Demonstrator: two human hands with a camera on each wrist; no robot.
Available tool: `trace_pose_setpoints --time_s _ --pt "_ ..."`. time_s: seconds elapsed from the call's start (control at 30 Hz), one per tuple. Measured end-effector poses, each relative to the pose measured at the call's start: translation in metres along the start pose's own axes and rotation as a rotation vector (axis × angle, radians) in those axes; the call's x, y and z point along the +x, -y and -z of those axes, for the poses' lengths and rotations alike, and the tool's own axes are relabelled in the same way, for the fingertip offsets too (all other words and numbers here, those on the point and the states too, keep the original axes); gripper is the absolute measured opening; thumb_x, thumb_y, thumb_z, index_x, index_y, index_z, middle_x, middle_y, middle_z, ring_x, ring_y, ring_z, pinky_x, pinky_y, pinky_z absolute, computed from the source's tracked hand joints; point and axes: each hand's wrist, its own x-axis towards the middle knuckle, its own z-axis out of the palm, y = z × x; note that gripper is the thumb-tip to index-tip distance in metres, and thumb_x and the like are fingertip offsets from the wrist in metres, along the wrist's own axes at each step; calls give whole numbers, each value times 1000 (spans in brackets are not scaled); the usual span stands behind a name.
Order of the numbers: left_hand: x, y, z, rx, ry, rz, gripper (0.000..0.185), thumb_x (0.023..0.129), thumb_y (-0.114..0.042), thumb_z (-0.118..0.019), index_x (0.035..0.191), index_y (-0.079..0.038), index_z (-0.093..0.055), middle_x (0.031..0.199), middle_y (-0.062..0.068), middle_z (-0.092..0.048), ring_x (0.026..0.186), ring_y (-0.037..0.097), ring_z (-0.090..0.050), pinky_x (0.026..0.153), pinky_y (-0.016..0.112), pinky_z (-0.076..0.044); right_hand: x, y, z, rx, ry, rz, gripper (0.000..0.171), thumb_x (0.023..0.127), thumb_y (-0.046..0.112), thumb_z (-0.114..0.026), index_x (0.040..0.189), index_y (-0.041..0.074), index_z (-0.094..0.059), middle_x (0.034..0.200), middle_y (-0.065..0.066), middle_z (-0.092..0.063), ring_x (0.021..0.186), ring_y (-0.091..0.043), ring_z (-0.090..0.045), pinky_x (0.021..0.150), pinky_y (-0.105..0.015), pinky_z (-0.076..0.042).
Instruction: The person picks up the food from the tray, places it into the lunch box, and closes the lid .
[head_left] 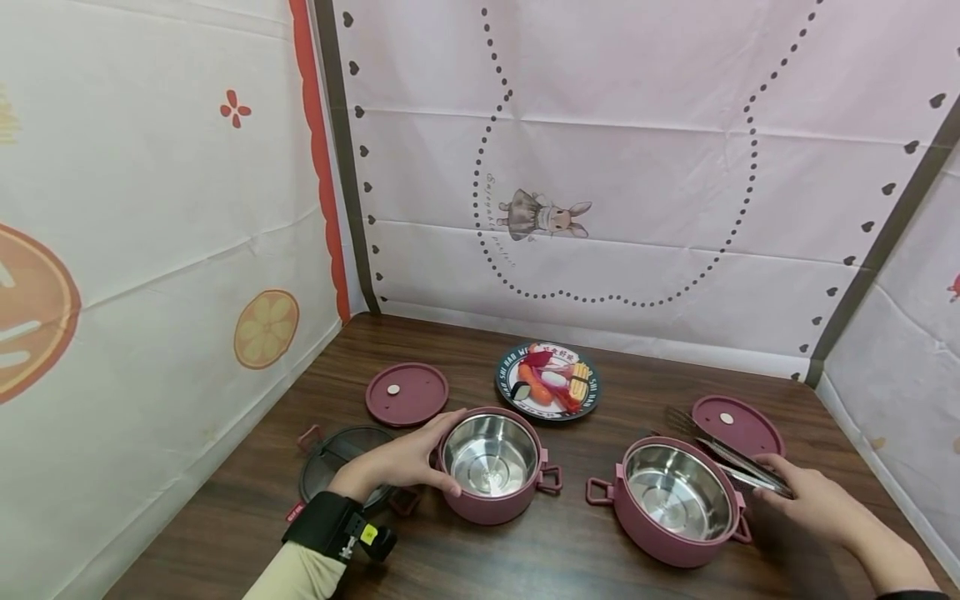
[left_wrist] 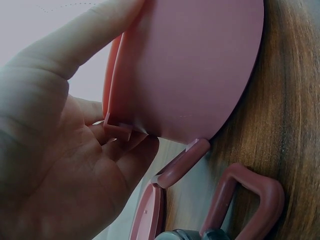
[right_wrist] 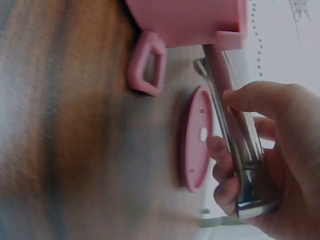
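On dark wood table (head_left: 525, 567), patterned cloth walls (head_left: 637, 167) around: left hand (head_left: 405, 462) cupping pot (head_left: 491, 467), right hand (head_left: 813, 500) gripping tongs (head_left: 731, 458).

Both hands low over the table, each one closed on something.

The left hand (head_left: 408, 462) reaches in from the lower left, a black wrist strap above a pale sleeve, thumb and fingers (left_wrist: 125, 150) curved round what it holds. The right hand (head_left: 813, 500) comes in from the lower right, its fingers (right_wrist: 225, 150) curled and thumb pressed on top, gripping.
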Motion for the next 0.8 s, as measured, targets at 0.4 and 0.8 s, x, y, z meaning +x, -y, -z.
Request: trace_pose_setpoints --time_s 0.4,0.8 --pt "-3 3 0 -14 -3 -2 112 80 -43 -83 161 -10 -14 164 14 -21 148 35 -29 114 60 -33 19 44 53 -208 -198 13 60 88 47 -72 129 6 -57 104 -21 -71 85 -39 -69 60 -54 -50" --pt "0 1 -1 -13 -8 -24 111 80 -43 -83 161 -10 -14 164 13 -22 148 33 -31 115 58 -33 64 137 94 -390 -391 315 54 80 23 -82 127 7 -61 114 -17 -72 93 -36 -71 67 -50 -57"
